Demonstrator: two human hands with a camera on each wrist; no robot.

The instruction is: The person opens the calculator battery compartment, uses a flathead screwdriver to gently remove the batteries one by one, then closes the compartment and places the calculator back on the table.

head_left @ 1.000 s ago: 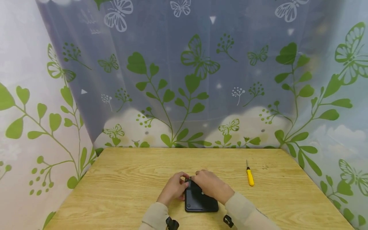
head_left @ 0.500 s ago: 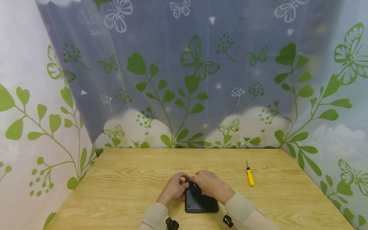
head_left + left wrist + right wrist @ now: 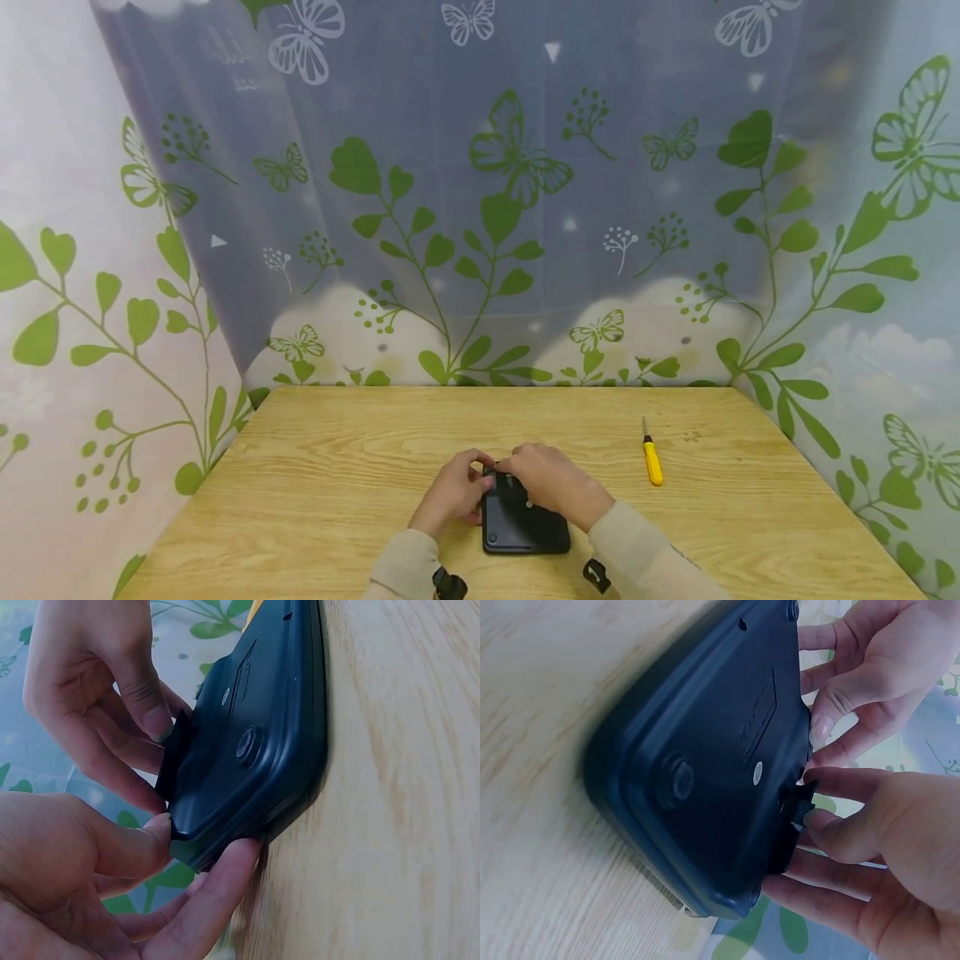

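A black calculator-like device (image 3: 525, 532) lies face down on the table, showing its smooth back, round feet and a small white sticker (image 3: 757, 773). My left hand (image 3: 452, 490) grips its far left corner, thumb on the back and fingers at the edge. Across the far edge reaches my right hand (image 3: 551, 478). Between its thumb and fingers, the right hand pinches a small black battery cover (image 3: 786, 836), which stands tilted up at that edge. Whether the cover is fully apart from the device is hard to tell. Fingers hide part of the far edge.
On the wooden table (image 3: 337, 433), a yellow-handled screwdriver (image 3: 652, 462) lies to the right. Several tiny pieces, perhaps screws (image 3: 692, 436), are beside it. A patterned curtain (image 3: 420, 192) hangs behind the table's far edge.
My right hand shifts slightly over the device; the white sticker is covered half a second ago and shows again now. The left hand and the device stay in place.
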